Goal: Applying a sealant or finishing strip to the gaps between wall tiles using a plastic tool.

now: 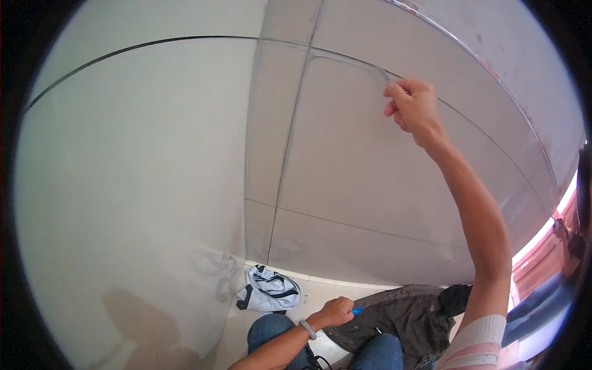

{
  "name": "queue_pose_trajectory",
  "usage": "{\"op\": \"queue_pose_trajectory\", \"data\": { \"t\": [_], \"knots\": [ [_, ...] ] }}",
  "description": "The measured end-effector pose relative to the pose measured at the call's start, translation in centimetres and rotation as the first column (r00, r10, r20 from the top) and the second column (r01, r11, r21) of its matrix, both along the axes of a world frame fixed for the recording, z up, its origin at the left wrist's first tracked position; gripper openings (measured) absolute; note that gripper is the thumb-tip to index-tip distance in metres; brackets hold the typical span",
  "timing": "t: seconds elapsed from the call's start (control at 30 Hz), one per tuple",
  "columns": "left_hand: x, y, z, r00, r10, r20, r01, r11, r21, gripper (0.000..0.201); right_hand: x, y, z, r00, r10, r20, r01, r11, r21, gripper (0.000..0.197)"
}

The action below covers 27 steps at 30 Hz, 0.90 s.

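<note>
My right hand (pixel 417 110) is raised against the beige tiled wall (pixel 345 142), its fingers closed in a pinch. From the fingertips a small, pale, flat piece (pixel 382 75) reaches the dark horizontal joint between two tiles; its kind is hard to make out. A light grey smear (pixel 342 59) runs along the underside of that joint, left of the hand. Low down near my knees, my left hand (pixel 336 311) is closed round a small bright blue object (pixel 357 311), of which only the end shows past the fingers.
Glossy pale panels (pixel 135 154) meet the tiles at a corner on the left. A white and black bag (pixel 271 291) lies on the floor at that corner. A dark jacket (pixel 401 317) is spread beside my knees. A metal trim (pixel 493 71) edges the tiles at upper right.
</note>
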<state>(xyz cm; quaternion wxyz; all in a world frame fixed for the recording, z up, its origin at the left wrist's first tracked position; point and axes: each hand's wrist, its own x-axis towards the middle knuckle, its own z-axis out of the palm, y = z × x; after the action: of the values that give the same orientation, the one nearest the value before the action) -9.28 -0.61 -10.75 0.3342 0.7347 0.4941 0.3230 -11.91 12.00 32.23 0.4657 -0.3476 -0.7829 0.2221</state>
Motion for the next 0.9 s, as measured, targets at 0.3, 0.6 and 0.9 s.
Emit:
{"op": "queue_pose_trajectory", "data": {
  "t": [0.3,0.6,0.9],
  "knots": [
    [0.0,-0.4,0.0,1.000,0.005,-0.012,-0.005,1.000,0.025,0.016,3.2,-1.5,-2.8,0.968,0.085,-0.234,-0.120,0.983,-0.141,0.017],
    [0.1,-0.5,-0.2,0.999,0.037,-0.003,-0.037,0.999,0.036,0.015,-5.3,-4.0,-4.7,0.770,0.291,-0.567,-0.584,0.679,-0.444,0.016],
    [-0.7,-0.6,0.4,1.000,0.022,0.005,-0.023,0.999,0.040,0.016,-11.1,-3.0,-4.5,0.633,0.273,-0.725,-0.723,0.545,-0.426,0.007]
  ]
}}
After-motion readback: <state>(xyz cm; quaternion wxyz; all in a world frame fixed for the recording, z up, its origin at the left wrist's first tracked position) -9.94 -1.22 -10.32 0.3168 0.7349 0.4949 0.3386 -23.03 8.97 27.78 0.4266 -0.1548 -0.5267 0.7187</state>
